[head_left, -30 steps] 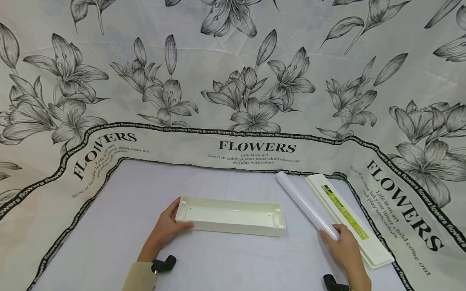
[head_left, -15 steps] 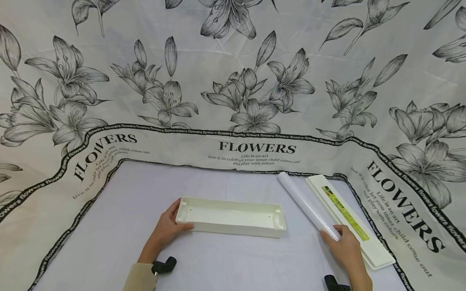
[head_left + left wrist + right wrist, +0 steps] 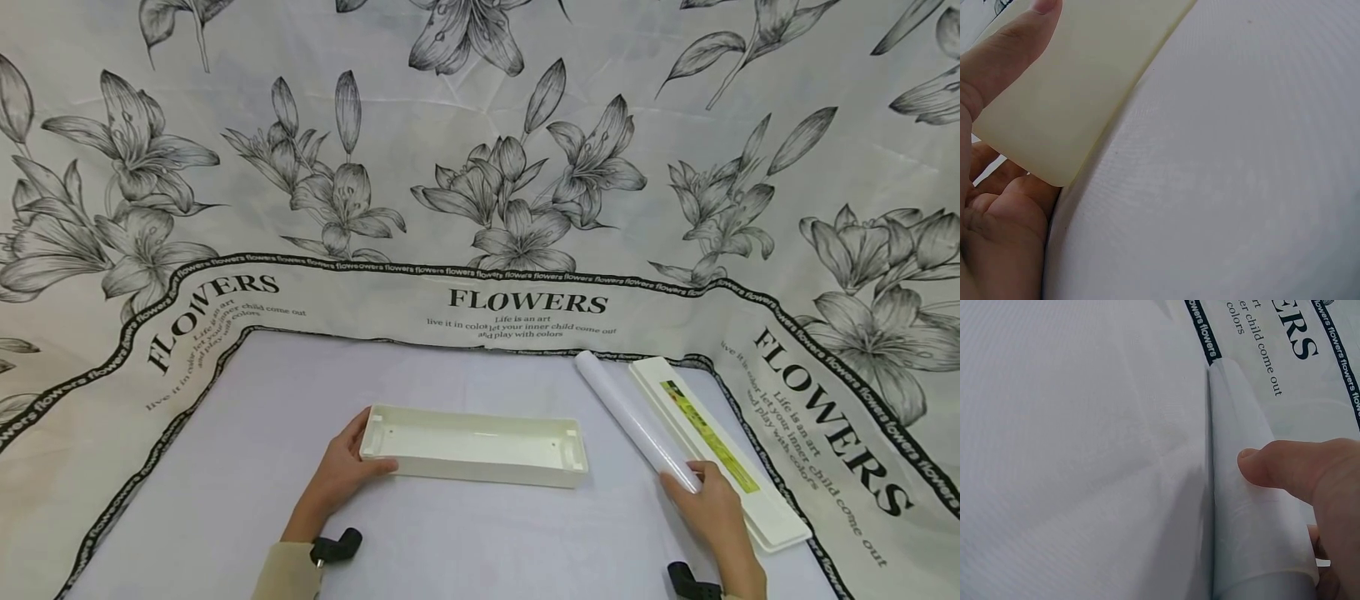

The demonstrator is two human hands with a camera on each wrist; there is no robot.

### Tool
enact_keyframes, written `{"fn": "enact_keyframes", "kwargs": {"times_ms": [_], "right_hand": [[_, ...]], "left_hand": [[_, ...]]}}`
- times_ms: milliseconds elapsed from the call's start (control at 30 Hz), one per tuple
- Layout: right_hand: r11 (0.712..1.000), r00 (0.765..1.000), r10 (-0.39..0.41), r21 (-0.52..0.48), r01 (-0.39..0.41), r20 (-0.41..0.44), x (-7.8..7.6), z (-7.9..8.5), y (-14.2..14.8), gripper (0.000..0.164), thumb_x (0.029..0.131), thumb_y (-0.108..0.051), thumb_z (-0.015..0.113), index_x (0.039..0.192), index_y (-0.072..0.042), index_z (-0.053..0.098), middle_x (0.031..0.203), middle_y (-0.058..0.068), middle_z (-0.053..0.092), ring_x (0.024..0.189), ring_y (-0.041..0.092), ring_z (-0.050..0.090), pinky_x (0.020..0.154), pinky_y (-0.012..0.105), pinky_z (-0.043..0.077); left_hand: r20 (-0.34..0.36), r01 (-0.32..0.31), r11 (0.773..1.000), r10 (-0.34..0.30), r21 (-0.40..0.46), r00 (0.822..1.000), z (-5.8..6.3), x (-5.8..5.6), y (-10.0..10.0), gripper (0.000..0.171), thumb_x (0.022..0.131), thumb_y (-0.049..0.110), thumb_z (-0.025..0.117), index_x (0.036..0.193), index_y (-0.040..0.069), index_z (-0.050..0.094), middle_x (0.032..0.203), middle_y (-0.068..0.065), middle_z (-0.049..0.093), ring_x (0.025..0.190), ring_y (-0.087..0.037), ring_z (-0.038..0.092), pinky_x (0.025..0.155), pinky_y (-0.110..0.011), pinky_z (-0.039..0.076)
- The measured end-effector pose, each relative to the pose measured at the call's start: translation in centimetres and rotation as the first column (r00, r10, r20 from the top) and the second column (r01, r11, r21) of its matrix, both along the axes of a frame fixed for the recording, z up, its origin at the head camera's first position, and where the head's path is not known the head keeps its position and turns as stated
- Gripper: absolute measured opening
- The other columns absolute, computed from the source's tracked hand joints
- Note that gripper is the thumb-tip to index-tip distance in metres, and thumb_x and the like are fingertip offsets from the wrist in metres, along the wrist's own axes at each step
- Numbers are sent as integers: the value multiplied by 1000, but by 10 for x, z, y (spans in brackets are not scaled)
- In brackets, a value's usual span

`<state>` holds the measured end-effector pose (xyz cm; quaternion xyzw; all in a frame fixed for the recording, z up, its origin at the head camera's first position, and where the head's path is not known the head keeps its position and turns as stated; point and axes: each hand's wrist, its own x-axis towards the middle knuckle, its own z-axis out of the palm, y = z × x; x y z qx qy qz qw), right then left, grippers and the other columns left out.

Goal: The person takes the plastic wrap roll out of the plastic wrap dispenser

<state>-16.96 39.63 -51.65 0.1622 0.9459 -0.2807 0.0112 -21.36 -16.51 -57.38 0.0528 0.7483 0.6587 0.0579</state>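
Note:
A long cream plastic box [image 3: 480, 472], its top uncovered, lies on the white-covered table before me. My left hand [image 3: 341, 475] grips its left end, thumb on the near wall and fingers round the end; the left wrist view shows the thumb against the box wall [image 3: 1066, 94]. To the right, a roll of clear plastic film [image 3: 626, 412] lies slanted on the table. My right hand [image 3: 708, 504] holds the near end of the roll, and in the right wrist view the thumb presses on the film [image 3: 1250, 519].
A long white lid [image 3: 776, 521] with a yellow-green label [image 3: 708, 437] lies just right of the film roll. A cloth with printed flowers [image 3: 525, 200] hangs behind the table [image 3: 465, 542], and its lettered border runs along the sides.

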Motion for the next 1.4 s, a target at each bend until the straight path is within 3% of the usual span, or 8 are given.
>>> {"fn": "enact_keyframes", "kwargs": {"times_ms": [200, 1400], "right_hand": [[1000, 999, -11, -9, 11, 31, 0, 0, 1, 85, 96, -52, 65, 143, 15, 38, 138, 42, 47, 121, 53, 54, 95, 62, 49], [1000, 1000, -2, -5, 2, 21, 1, -2, 2, 86, 97, -53, 64, 142, 15, 36, 138, 43, 46, 118, 53, 56, 92, 60, 51]], "left_hand": [[8, -2, 1000, 2, 0, 1000, 0, 0, 0, 119, 76, 21, 94, 166, 12, 16, 171, -8, 24, 157, -26, 24, 104, -3, 32], [-9, 4, 1000, -3, 13, 1000, -2, -1, -1, 120, 76, 19, 94, 166, 10, 15, 171, -10, 24, 157, -26, 23, 104, -3, 32]]}}
